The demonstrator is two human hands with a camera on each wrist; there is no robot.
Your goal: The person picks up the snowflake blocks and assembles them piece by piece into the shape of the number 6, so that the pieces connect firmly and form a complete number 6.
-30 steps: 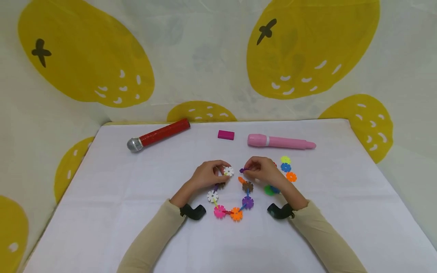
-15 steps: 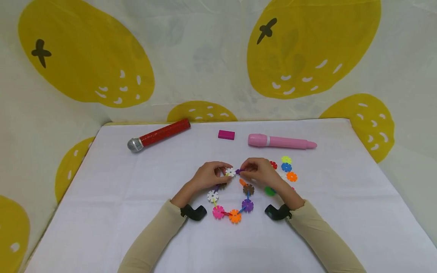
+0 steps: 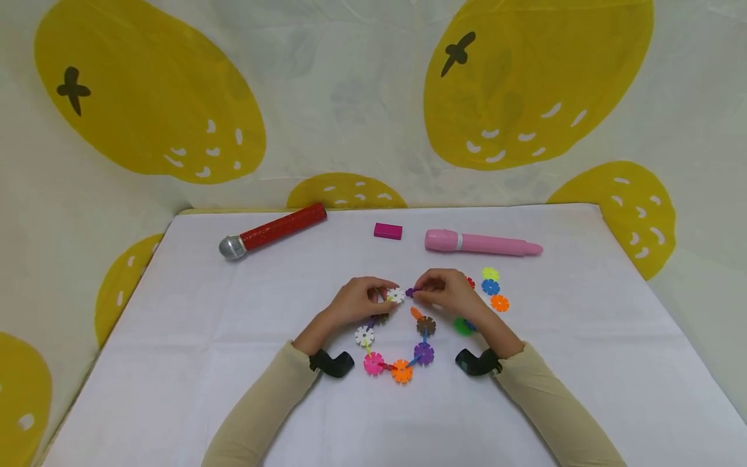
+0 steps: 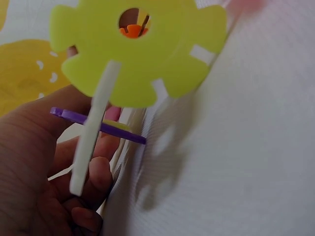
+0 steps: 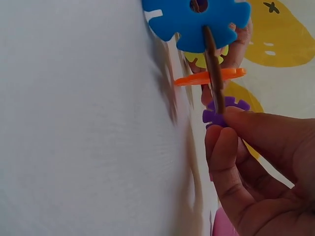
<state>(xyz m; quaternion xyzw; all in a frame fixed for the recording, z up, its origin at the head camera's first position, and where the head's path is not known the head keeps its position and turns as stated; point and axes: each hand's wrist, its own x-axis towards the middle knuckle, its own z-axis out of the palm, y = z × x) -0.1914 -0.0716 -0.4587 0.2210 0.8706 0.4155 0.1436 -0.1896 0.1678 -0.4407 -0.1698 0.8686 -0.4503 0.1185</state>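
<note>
My left hand (image 3: 360,297) pinches a white notched plastic disc (image 3: 395,296) at one end of a curved chain of interlocking snowflake discs. Just right of it, my right hand (image 3: 446,290) holds a purple disc (image 5: 216,114) between thumb and fingers. Only a narrow gap separates the two discs in the head view. The chain curves toward the body through a pink disc (image 3: 374,364), an orange disc (image 3: 401,371) and a brown disc (image 3: 426,325), up to an upright orange disc (image 5: 197,78). A yellow-green disc (image 4: 147,73) looms close in the left wrist view.
Loose discs lie beside the right hand, among them a yellow disc (image 3: 490,274), an orange disc (image 3: 500,303) and a green disc (image 3: 463,326). Farther back are a red microphone (image 3: 280,229), a magenta block (image 3: 388,231) and a pink pen-shaped object (image 3: 484,243).
The right hand moved left, bringing the purple disc up to the white one, then drew slightly back right. The left hand and white disc shifted a little right.
</note>
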